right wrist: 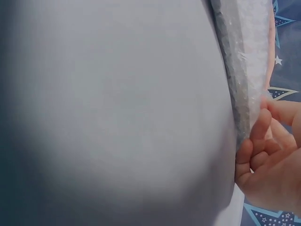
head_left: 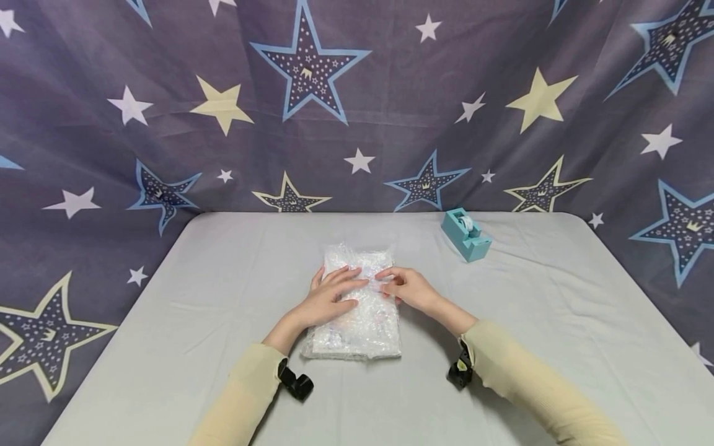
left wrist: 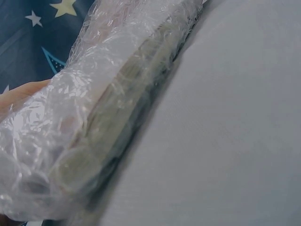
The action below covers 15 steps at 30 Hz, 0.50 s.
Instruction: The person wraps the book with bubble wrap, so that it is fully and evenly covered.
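Observation:
A flat rectangular package in clear bubble wrap (head_left: 357,337) lies on the table, its long side running away from me. In the left wrist view, a thick pale-edged object shows through the bubble wrap (left wrist: 113,108); its kind is unclear. My left hand (head_left: 329,298) rests on the package's upper left part, fingers spread and fairly straight. At the upper right edge, the curled fingers and thumb of my right hand (head_left: 409,288) pinch the bubble wrap. Seen from the right wrist, the right hand (right wrist: 277,155) has its lower fingers bent against the package's side.
A teal tape dispenser (head_left: 467,234) with a roll of tape stands at the back right, beyond the right hand. The table (head_left: 223,272) has a light grey cloth. A dark star-patterned curtain (head_left: 357,136) hangs behind it.

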{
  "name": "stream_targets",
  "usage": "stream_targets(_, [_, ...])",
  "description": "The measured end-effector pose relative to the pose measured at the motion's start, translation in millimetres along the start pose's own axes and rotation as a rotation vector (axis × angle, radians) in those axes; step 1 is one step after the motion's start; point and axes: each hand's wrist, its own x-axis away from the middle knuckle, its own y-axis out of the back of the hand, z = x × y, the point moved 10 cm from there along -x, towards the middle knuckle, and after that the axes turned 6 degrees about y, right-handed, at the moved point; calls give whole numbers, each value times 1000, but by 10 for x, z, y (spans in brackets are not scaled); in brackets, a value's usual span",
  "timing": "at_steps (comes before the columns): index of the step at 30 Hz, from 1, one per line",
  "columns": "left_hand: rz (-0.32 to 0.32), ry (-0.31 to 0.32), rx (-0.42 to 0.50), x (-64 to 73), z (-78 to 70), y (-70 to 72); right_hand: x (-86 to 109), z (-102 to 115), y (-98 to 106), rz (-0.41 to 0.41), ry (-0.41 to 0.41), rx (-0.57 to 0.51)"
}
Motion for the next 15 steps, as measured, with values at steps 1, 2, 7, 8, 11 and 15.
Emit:
stream_targets(1, [0,-1,3,2,1,-1,-2,-8,2,-6,-8,-9])
stream_targets(2, [0,-3,5,3,1,-2,-5,-18,5,-13,-18,-18])
stream_targets(7, [-5,-14,1,2,6,-13,-23,-80,34,-50,-80,-12])
stream_targets(8, [-8,-15,-4,1,7,-13,-28,-84,38,-53,-90,-3])
stream_targets(11, [-16,-16,-13,-1,10,-8,-41,-87,49,-56,-121,32])
stream_targets(15, [-19,-14,-12,2,11,2,-57,-69,64,-52,-133,98])
